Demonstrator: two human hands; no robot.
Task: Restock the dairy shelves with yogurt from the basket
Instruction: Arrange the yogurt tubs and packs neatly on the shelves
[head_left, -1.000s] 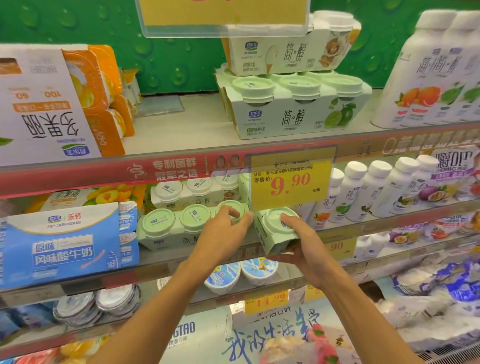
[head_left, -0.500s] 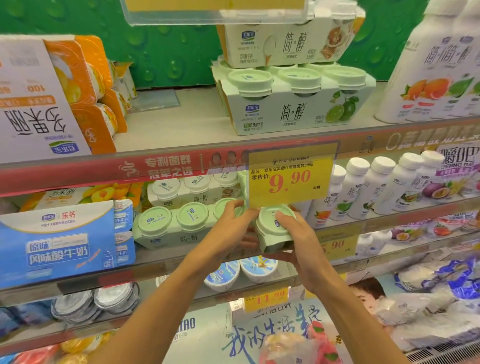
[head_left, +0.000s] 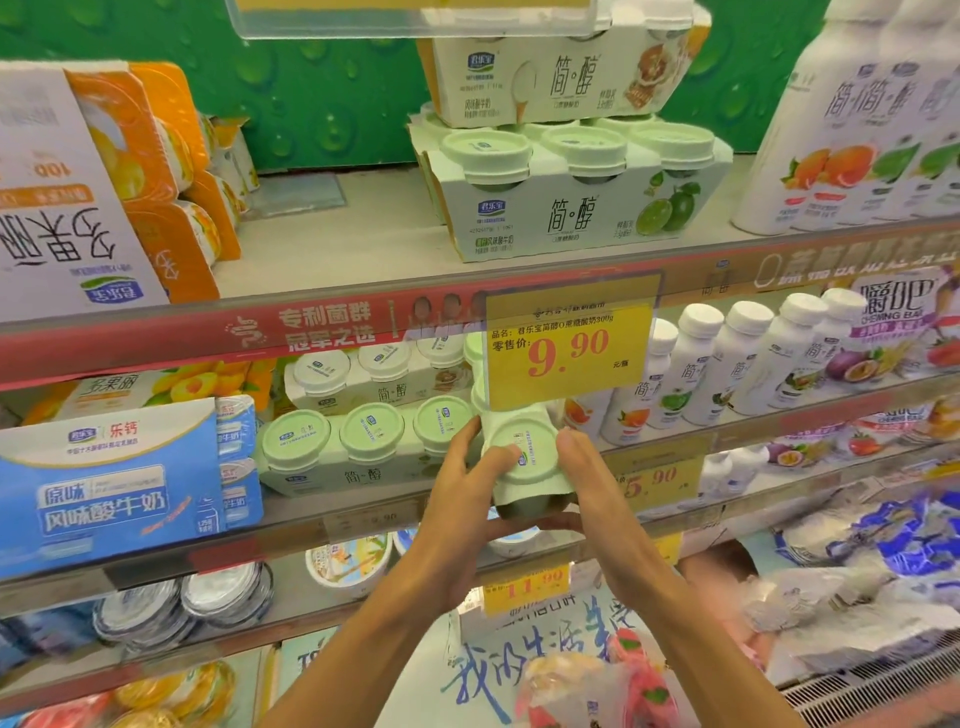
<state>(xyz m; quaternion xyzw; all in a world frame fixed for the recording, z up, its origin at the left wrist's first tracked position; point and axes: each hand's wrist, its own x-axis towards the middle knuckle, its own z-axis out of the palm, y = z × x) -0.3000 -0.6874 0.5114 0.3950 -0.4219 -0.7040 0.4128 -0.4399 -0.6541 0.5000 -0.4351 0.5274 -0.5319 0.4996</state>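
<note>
Yogurt pack (head_left: 524, 457) gripped between both hands. Left hand (head_left: 460, 499) clasps its left side, right hand (head_left: 589, 483) its right. Price tag (head_left: 569, 353) hangs just above.

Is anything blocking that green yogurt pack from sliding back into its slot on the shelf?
Both the left hand and the right hand grip the green yogurt pack at the shelf edge. The yellow price tag hangs over the slot and hides the space behind, so whether it is free cannot be told.
</note>
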